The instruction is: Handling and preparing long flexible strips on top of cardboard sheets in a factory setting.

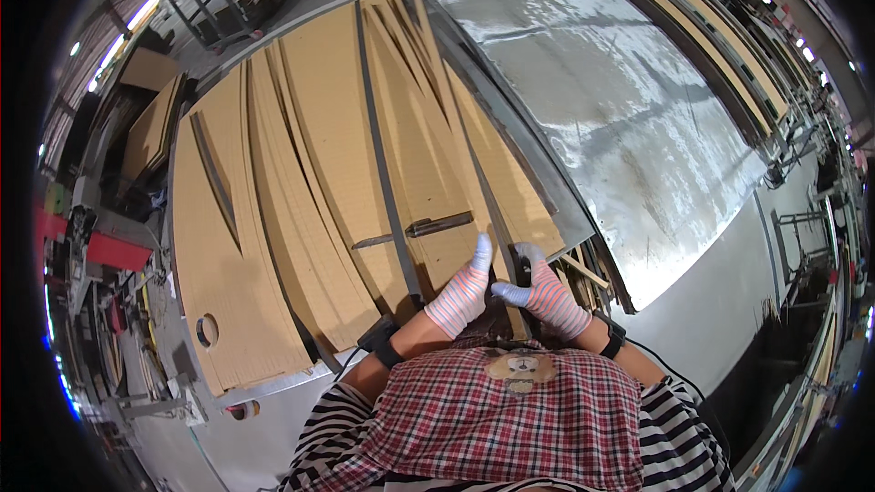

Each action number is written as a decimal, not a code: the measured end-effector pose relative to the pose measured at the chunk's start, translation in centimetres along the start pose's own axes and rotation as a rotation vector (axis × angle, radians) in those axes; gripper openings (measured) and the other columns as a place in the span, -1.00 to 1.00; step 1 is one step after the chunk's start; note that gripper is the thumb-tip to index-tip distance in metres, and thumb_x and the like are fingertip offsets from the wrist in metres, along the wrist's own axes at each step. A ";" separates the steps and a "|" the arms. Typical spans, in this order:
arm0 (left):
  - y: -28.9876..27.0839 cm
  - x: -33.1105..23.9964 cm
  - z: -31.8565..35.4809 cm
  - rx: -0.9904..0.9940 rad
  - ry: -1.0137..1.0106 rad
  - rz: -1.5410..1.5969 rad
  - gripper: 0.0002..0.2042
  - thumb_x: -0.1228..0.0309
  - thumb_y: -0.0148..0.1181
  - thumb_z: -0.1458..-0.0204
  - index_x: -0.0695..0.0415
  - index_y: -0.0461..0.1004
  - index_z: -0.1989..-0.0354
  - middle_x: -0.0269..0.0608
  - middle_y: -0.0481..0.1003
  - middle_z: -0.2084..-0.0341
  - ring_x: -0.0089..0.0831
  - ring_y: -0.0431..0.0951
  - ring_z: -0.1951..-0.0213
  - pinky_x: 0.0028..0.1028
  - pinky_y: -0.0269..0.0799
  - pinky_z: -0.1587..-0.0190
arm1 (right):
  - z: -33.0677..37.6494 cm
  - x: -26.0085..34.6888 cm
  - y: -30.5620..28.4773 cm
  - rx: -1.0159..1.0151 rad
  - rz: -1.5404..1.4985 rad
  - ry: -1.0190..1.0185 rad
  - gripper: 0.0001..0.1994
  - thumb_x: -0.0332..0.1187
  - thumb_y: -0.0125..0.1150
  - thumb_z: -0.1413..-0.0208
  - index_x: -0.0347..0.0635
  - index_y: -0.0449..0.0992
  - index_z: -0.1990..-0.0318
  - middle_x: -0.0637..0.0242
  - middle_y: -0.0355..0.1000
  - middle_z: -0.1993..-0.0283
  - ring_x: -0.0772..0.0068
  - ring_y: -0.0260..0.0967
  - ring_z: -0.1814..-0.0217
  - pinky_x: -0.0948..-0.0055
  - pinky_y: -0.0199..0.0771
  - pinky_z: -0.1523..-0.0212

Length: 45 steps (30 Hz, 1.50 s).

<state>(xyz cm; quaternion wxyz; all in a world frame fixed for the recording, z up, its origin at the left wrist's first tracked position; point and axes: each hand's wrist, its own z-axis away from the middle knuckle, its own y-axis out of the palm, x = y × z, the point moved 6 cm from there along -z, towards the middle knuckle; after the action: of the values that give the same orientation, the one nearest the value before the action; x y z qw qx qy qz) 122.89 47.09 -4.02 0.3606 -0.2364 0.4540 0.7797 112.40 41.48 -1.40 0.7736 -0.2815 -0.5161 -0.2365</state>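
Observation:
Striped knit gloves cover both hands, close together at the near edge of a stack of brown corrugated cardboard sheets [319, 118]. My left hand [460, 296] has its thumb laid on a long narrow cardboard strip [463, 155] that runs away from me; its other fingers are hidden below. Just to the right, my right hand [551, 299] has thumb and fingers apart, with a dark gap between them. Its thumb tip meets the near part of the strip. Left of the strip lies a narrow dark shape [440, 224], either a slot or a thin tool; I cannot tell which.
A worn grey metal sheet [620, 109] spreads out to the right of the stack. Further right are more cardboard stacks [711, 55]. At the left stand cardboard pieces [150, 128] and a red panel [118, 252]. Thin scraps [583, 271] stick out beside my right hand.

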 end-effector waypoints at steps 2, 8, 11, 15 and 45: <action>0.2 -1.1 -0.8 0.011 0.080 0.284 -0.27 -0.21 -0.08 -0.12 0.22 0.22 -0.20 -0.10 0.38 -0.04 -0.33 0.39 -0.06 -0.40 0.30 -0.14 | 0.3 1.4 -0.1 -0.038 0.310 -0.174 -0.10 -0.06 0.46 0.17 -0.31 0.08 -0.25 -0.12 0.15 -0.20 0.01 0.14 -0.27 0.24 0.21 -0.21; 2.1 -4.4 -1.6 0.271 0.163 0.464 -0.33 0.22 0.17 -0.06 0.22 0.07 -0.30 -0.05 0.30 -0.16 -0.20 0.35 -0.14 -0.22 0.26 -0.23 | 3.0 4.9 -0.1 -0.213 0.650 -0.389 -0.05 -0.17 0.47 0.21 -0.32 -0.02 -0.29 -0.19 0.08 -0.19 -0.18 0.13 -0.22 0.13 0.24 -0.21; 2.7 -5.9 -0.7 0.401 0.264 0.560 -0.26 0.24 0.19 0.00 0.21 0.00 -0.33 -0.18 0.08 -0.32 -0.24 0.15 -0.29 -0.11 0.18 -0.29 | 3.6 5.9 0.0 -0.228 0.749 -0.459 -0.02 -0.19 0.49 0.24 -0.39 -0.04 -0.28 -0.20 0.06 -0.20 -0.22 0.12 -0.21 0.09 0.24 -0.22; 3.6 -6.0 -0.6 0.390 0.298 0.535 -0.21 0.22 0.22 0.05 0.15 -0.02 -0.35 -0.19 0.03 -0.34 -0.25 0.09 -0.32 -0.09 0.16 -0.30 | 3.9 5.3 0.3 -0.226 0.737 -0.498 -0.06 -0.18 0.46 0.21 -0.38 0.00 -0.26 -0.22 0.10 -0.16 -0.24 0.15 -0.16 0.08 0.29 -0.15; 20.3 28.5 -0.1 -0.136 0.644 0.079 -0.24 0.39 0.35 0.11 0.14 0.09 -0.30 -0.14 0.17 -0.25 -0.25 0.29 -0.20 -0.17 0.22 -0.27 | 20.1 -24.4 -22.1 0.073 0.175 -0.670 -0.05 -0.01 0.39 0.13 -0.34 0.01 -0.31 -0.10 0.06 -0.31 -0.12 0.02 -0.35 0.17 0.01 -0.36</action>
<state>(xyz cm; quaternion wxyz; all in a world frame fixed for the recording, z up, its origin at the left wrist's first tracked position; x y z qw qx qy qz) 89.16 50.29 -12.98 0.1511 -0.4766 0.5003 0.7069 75.84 40.83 -13.74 0.5882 -0.3588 -0.7234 -0.0449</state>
